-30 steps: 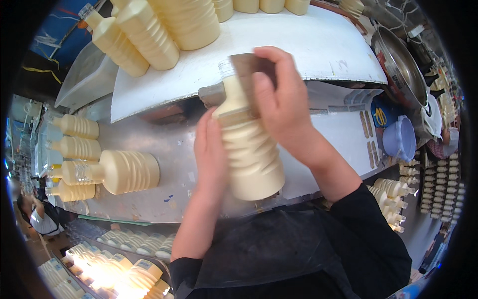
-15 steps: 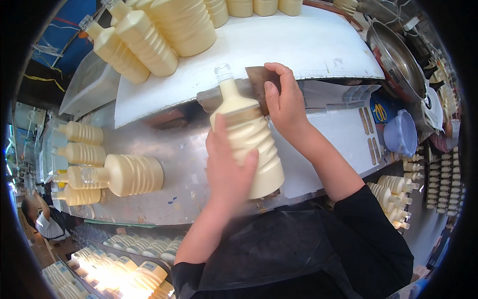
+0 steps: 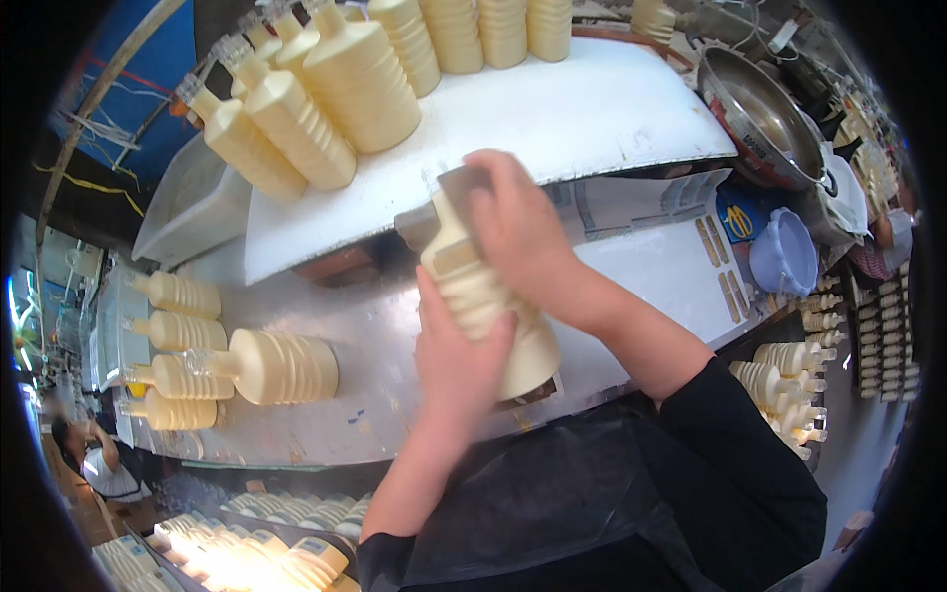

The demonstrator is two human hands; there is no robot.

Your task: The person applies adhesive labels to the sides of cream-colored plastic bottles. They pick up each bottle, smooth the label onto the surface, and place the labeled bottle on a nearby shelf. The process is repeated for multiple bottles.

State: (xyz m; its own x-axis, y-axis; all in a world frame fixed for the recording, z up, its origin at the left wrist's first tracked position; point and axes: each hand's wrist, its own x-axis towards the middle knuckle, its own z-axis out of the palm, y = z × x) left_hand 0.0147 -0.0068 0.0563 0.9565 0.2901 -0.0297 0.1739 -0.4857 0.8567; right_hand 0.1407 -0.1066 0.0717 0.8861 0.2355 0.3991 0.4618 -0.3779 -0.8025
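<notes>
A cream ribbed bottle (image 3: 528,355) with a clear threaded neck is held tilted over the metal worktable. My left hand (image 3: 459,350) wraps around its lower body, slightly blurred. A narrow brownish band (image 3: 455,259) lies across its shoulder. My right hand (image 3: 518,232) is closed at the bottle's upper part, its fingers and thumb on a thin grey-brown sheet (image 3: 462,184) beside the neck. Another grey flat piece (image 3: 418,226) shows on the neck's other side; whether the two are joined is hidden.
Several cream bottles (image 3: 360,89) stand on the raised white board (image 3: 592,109); others (image 3: 286,365) lie at the left. Brown strips (image 3: 730,296) rest on a white sheet at the right, near a lilac bucket (image 3: 784,255) and a metal pan (image 3: 760,113). Another person (image 3: 109,459) is at far left.
My right hand has moved left and in against the bottle's neck, its fingers closing on the sheet. My left hand stays on the body. The whole view has shifted slightly.
</notes>
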